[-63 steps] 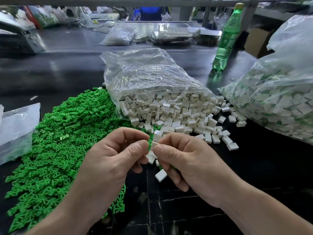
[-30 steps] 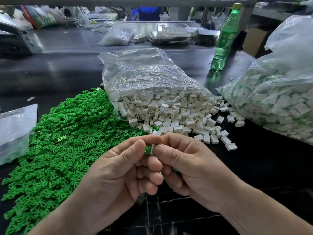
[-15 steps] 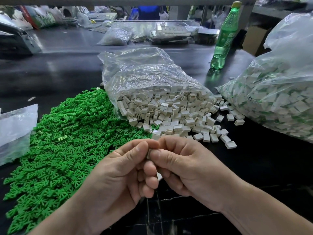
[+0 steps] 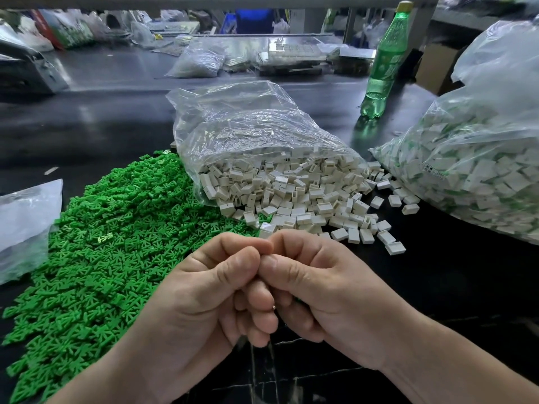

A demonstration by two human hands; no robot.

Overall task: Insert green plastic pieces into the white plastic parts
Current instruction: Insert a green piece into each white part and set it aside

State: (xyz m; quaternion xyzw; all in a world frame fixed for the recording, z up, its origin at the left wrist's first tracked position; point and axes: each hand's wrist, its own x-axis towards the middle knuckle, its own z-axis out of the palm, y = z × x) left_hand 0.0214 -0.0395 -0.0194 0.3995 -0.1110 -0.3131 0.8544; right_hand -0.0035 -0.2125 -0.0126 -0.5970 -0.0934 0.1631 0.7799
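Note:
My left hand (image 4: 204, 293) and my right hand (image 4: 326, 287) are pressed together low in the middle of the view, thumbs tip to tip and fingers curled. They pinch a small white part with a green piece between them, and the fingers hide it almost wholly. A broad heap of green plastic pieces (image 4: 110, 243) covers the table to the left. White plastic parts (image 4: 294, 196) spill from an open clear bag (image 4: 248, 126) just beyond my hands.
A big clear bag of white parts with green showing (image 4: 472, 170) lies at the right. A green bottle (image 4: 385, 62) stands behind it. A flat plastic bag (image 4: 26, 220) lies at the left edge. The black table (image 4: 452, 287) extends right of my hands.
My hands have closed tighter together. The green piece and white part seen between the thumbs earlier are now covered by the fingers. The loose white part under my hands is no longer in sight.

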